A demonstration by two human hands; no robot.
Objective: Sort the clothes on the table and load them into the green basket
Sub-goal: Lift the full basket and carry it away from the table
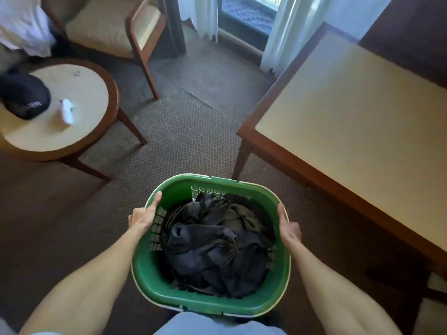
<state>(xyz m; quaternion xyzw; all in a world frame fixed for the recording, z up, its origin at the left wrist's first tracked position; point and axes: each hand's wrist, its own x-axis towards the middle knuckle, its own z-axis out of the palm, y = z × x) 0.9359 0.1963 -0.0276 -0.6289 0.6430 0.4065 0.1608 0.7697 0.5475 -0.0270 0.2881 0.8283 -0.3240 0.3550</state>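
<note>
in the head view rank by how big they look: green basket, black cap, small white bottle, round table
1. Green plastic basket, though being nearest the camera inflates it
2. Round wooden side table, a close second
3. Black cap
4. Small white bottle

There is one green basket (pixel 208 303), and two hands are on its rim: one left hand (pixel 144 215) and one right hand (pixel 287 229). Inside lies one heap of dark clothes (pixel 217 247); how many separate garments it holds cannot be told, as they are tangled together. There are two tables: one rectangular table (pixel 358 122) and one round side table (pixel 72 97). On the round one sit two things: one black cap (pixel 24 96) and one small white object (pixel 66 111). There is one wooden armchair (pixel 113 27), and two white curtains (pixel 278 32) hang at one window (pixel 249 10).
</note>
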